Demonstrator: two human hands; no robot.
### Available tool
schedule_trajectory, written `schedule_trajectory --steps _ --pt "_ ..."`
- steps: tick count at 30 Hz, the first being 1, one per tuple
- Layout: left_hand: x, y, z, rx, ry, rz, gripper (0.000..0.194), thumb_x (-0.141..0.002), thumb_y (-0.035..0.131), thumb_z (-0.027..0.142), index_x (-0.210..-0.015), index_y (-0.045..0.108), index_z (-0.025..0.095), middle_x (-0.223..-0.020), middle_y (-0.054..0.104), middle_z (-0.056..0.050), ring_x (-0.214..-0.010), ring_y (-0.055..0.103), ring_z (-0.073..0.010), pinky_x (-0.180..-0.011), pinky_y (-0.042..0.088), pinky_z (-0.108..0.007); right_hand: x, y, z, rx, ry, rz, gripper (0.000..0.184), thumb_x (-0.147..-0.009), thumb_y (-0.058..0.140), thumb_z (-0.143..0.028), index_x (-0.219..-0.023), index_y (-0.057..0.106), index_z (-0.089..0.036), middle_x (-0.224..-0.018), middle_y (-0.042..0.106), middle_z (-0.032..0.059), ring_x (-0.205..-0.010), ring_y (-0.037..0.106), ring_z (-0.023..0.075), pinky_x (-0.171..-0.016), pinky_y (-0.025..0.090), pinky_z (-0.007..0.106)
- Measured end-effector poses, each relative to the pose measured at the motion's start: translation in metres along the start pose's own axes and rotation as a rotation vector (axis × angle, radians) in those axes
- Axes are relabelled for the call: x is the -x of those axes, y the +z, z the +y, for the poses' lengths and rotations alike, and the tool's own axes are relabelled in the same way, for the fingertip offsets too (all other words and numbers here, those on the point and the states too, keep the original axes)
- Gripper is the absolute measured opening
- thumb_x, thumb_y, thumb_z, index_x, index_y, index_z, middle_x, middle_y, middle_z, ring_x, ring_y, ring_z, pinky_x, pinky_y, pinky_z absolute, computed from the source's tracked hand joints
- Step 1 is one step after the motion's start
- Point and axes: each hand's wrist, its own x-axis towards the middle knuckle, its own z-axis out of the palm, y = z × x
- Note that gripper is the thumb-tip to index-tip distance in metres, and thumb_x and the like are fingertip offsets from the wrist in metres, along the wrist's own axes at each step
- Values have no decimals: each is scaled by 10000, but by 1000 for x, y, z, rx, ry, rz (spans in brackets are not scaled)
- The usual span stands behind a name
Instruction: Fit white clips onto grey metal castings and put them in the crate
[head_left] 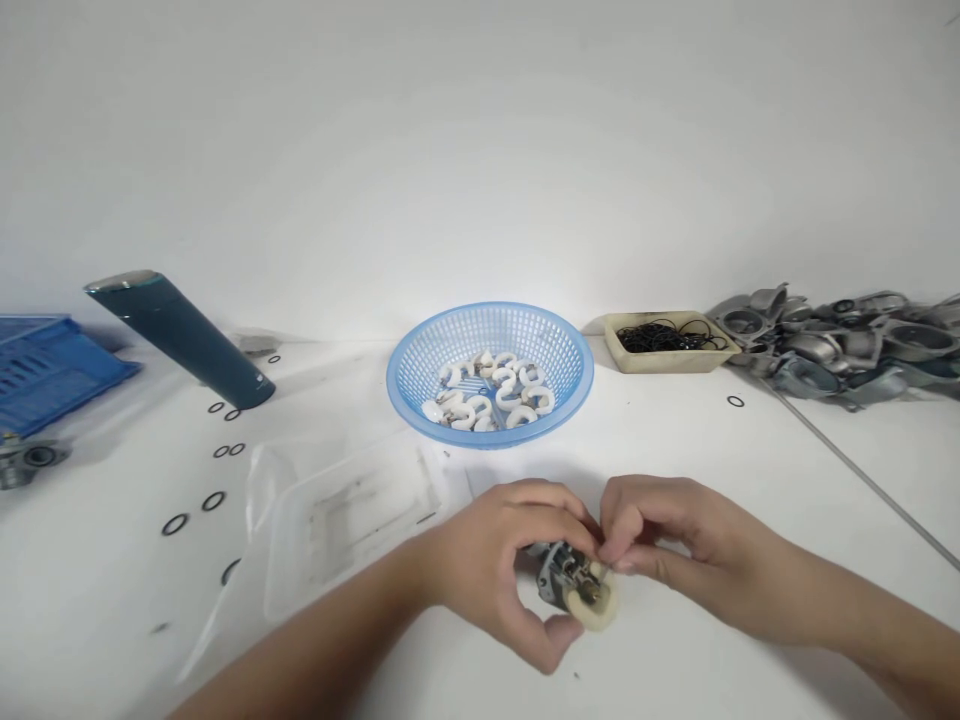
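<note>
My left hand (501, 565) is curled around a small grey metal part (559, 578) with a white plastic ring (598, 603) at its end, held just above the white table. My right hand (667, 545) pinches at the top of the same part with thumb and forefinger; what lies between the fingertips is too small to name. Beyond both hands stands a blue mesh basket (559, 345) holding several white curved plastic pieces (491, 395).
A clear plastic tray (349, 515) lies left of my hands. Black O-rings (214, 500) are scattered at the left near a dark teal bottle (184, 335) and a blue crate (45, 365). A beige tray of O-rings (667, 342) and a pile of grey metal castings (847, 345) sit at right.
</note>
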Motion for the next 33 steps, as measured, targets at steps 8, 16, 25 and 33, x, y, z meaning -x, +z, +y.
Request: schedule_trajectory --steps 8,16,25,33 --pt "-2 -4 6 -42 13 -5 456 -714 801 284 -1158 749 196 -1175 729 -107 -865 767 -174 -769 635 -269 1 6 16 63 -46 49 258 -1164 713 -453 -1014 754 -248 -973 683 22 -826 630 148 -744 496 276" --pt "-2 -3 5 -140 77 67 531 -711 849 333 -1211 727 204 -1223 735 -135 -1072 777 -273 -1068 633 -473 -1 10 32 -101 21 142 371 -1167 692 -510 -961 682 -202 -941 600 22 -711 513 124 -629 450 248" --pt "-3 -3 12 -126 7 42 553 -713 789 254 -1257 695 210 -1226 684 -136 -1027 739 -256 -889 665 -375 1 16 17 16 -57 184 237 -1190 604 -342 -982 638 -236 -994 606 19 -741 549 127 -637 482 227" --pt "-5 -15 21 -196 -54 -55 526 -678 770 154 -1203 735 177 -1338 618 -145 -1202 707 -283 -1106 604 -452 3 15 14 107 -65 147 244 -1197 570 -334 -976 624 -245 -942 617 23 -789 567 152 -647 487 232"
